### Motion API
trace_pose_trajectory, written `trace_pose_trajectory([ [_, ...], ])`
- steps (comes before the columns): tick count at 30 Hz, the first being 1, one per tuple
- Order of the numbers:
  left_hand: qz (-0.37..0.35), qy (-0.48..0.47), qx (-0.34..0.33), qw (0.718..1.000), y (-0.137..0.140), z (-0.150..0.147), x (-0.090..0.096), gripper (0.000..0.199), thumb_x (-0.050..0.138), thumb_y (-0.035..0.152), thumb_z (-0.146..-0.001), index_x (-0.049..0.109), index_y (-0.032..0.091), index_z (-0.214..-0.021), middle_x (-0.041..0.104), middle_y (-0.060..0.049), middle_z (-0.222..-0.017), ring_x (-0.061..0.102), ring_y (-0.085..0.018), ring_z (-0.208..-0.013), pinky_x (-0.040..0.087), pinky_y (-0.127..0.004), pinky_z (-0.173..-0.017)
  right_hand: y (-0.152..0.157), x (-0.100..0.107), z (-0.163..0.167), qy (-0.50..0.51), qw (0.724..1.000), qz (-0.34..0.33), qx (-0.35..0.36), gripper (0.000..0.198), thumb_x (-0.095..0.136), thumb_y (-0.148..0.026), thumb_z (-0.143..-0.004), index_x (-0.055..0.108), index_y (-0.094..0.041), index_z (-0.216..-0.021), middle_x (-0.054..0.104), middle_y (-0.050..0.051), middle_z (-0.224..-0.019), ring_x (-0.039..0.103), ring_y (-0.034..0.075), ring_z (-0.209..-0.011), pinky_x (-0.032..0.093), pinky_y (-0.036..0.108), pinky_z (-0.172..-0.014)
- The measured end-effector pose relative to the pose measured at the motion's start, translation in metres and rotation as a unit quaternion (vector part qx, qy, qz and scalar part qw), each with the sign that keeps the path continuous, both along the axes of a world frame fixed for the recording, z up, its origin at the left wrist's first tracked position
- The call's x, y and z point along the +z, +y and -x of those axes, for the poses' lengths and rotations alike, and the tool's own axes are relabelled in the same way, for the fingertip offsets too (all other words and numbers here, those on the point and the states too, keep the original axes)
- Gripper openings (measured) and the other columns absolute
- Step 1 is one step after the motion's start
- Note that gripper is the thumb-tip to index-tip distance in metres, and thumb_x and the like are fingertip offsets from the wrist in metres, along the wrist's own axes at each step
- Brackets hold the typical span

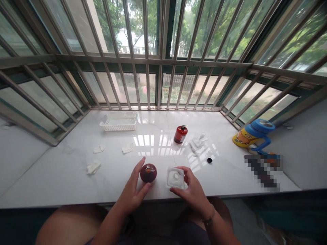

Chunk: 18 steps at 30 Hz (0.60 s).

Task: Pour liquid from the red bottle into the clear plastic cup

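My left hand (135,185) curves around the left side of a round dark red bottle (150,177). Thumb and fingers touch it, and its small top opening is uncovered. In my right hand (191,185) is a square, translucent white plastic container (175,177), gripped by its right side between thumb and fingers. A raised round part shows in the container's middle. The bottle and container are side by side, a small gap between them, near the front edge of the white counter (107,190). A small black cap (209,160) lies to the right.
Beyond my hands stands a small red canister shaped like a fire extinguisher (181,134), beside crumpled tissue (198,143). More tissue pieces (93,167) lie at left. A white basket (119,122) is at the back; a blue-and-yellow water bottle (251,134) stands right. Barred windows enclose the counter.
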<state>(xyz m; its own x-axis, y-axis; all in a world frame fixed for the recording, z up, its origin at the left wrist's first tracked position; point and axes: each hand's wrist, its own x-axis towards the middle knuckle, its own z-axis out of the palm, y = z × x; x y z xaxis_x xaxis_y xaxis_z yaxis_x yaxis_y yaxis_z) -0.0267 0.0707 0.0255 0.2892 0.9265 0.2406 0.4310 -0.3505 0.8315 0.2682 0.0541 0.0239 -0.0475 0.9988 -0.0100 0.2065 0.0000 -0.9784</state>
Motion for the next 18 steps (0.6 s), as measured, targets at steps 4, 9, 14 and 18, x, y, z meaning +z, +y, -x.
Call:
trace_pose_trajectory([
  [4,0.008,-0.010,-0.001,1.000,0.004,-0.003,0.004,0.073,0.070,0.036,-0.100,0.036,0.034,-0.164,0.047,-0.014,-0.164,0.047,-0.036,-0.155,0.042,-0.060,-0.128,-0.002,0.006,-0.001,0.008,1.000,0.007,-0.002,0.074,0.097,-0.037,-0.070,0.057,-0.028,-0.132,0.066,0.007,-0.135,0.070,0.028,-0.118,0.060,0.045,-0.104],
  [9,-0.003,-0.015,0.033,0.999,0.007,-0.009,0.003,0.060,0.087,0.031,-0.083,0.060,0.029,-0.137,0.055,-0.014,-0.149,0.057,-0.036,-0.144,0.051,-0.057,-0.120,-0.003,0.010,-0.002,0.020,0.999,0.025,0.004,0.075,0.097,-0.037,-0.070,0.056,-0.028,-0.132,0.067,0.007,-0.135,0.072,0.028,-0.116,0.062,0.042,-0.098],
  [14,0.088,-0.127,0.031,0.987,0.004,-0.018,-0.005,0.068,0.092,0.035,-0.079,0.049,0.028,-0.132,0.057,-0.016,-0.155,0.061,-0.035,-0.142,0.056,-0.055,-0.114,-0.004,0.010,-0.004,0.026,0.999,0.032,0.021,0.076,0.097,-0.040,-0.072,0.054,-0.028,-0.134,0.068,0.007,-0.131,0.074,0.027,-0.109,0.064,0.040,-0.091],
  [18,0.093,-0.130,0.026,0.987,0.003,-0.021,-0.005,0.074,0.096,0.034,-0.074,0.051,0.028,-0.133,0.064,-0.013,-0.144,0.065,-0.034,-0.136,0.056,-0.054,-0.114,-0.005,0.010,-0.005,0.011,0.999,0.025,0.023,0.077,0.097,-0.039,-0.073,0.054,-0.028,-0.135,0.067,0.007,-0.133,0.074,0.027,-0.108,0.064,0.042,-0.092],
])
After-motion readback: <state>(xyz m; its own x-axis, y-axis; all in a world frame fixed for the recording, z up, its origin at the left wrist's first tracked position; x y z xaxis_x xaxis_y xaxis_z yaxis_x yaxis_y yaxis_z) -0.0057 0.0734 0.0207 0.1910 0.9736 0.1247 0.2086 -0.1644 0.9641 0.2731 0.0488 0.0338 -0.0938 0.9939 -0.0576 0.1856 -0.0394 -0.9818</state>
